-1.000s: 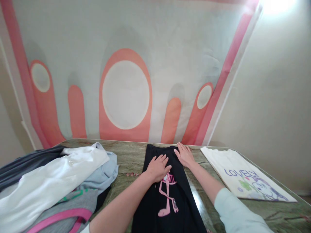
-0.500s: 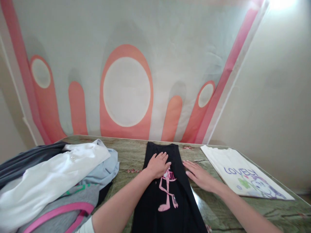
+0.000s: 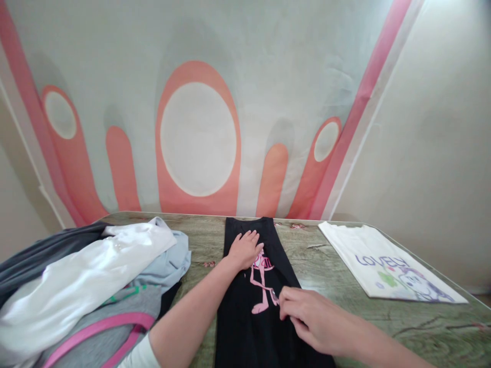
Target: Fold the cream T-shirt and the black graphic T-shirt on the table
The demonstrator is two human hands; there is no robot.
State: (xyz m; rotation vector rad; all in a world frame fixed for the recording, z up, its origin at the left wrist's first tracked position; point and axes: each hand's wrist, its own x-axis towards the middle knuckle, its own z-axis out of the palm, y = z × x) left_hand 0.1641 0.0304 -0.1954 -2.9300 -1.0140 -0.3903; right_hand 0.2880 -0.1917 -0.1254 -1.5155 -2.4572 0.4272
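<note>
A black T-shirt (image 3: 249,327) with a pink cartoon print lies folded into a long narrow strip down the middle of the table. My left hand (image 3: 244,249) rests flat on its upper part, fingers spread, just above the print. My right hand (image 3: 310,319) lies lower on the shirt's right edge, fingers curled and pinched together at the fabric beside the print.
A heap of clothes (image 3: 84,286), white, pale blue, dark grey and grey with pink bands, fills the table's left side. A folded white T-shirt (image 3: 387,266) with "LOVELY" print lies at the right. The green marbled table (image 3: 337,266) meets a wall with orange shapes.
My right hand slid from the shirt's top edge down its right side toward me and curled its fingers. My left hand stayed flat near the top.
</note>
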